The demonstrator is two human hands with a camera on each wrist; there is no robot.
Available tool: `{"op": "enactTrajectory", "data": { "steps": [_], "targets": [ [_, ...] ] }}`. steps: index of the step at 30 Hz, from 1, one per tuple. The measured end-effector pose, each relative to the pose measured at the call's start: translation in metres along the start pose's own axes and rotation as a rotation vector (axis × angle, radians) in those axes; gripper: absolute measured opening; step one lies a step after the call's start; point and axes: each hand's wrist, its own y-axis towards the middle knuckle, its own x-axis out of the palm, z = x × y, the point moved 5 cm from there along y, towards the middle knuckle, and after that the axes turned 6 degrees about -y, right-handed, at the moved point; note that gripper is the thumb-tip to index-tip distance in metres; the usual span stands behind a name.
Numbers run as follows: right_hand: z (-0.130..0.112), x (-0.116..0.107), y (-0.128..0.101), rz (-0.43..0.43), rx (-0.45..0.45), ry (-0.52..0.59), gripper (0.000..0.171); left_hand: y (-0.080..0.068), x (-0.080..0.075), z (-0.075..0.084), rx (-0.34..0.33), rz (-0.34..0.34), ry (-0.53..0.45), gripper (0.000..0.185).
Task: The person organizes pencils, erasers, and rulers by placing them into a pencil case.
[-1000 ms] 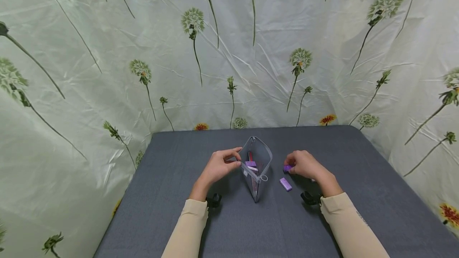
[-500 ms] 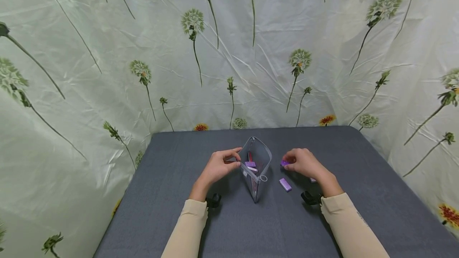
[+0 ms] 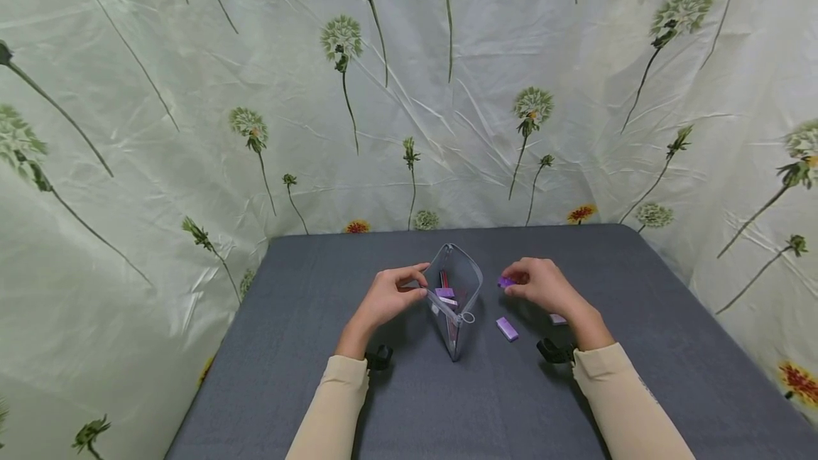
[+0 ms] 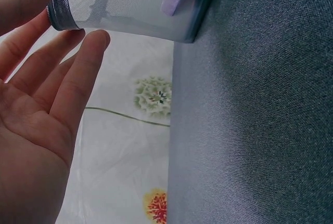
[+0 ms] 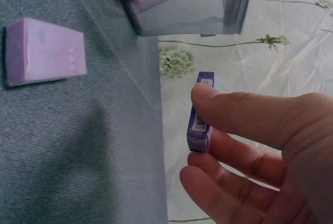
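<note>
Fingers of your left hand [image 3: 390, 297] are pinching the pouch [image 3: 459, 297] rim open; your right hand [image 3: 543, 288] is gripping a purple box [image 3: 506, 281] above the counter [image 3: 319, 375].

Long cream sleeves [image 3: 332, 410] on both arms; black wrist-camera mounts [image 3: 554, 352]; bare hands.

Right hand [image 3: 543, 288] lifted the small purple box [image 3: 506, 281] off the table and moved up-left in the head view, closer to the pouch [image 3: 456, 289] mouth. A pale purple piece [image 3: 558, 319] got uncovered below the hand, near the wrist.
</note>
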Motion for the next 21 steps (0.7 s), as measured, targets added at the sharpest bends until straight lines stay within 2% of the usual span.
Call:
{"op": "enactTrajectory", "data": {
  "steps": [17,21],
  "targets": [
    [-0.015,-0.016,-0.003,0.113,-0.038,0.033,0.019,0.001,0.000,-0.002,0.016,-0.006,0.017,0.003],
    [-0.023,-0.020,-0.004,0.144,-0.058,0.040,0.020,0.001,0.001,-0.002,0.011,-0.005,0.022,0.008]
  ]
}}
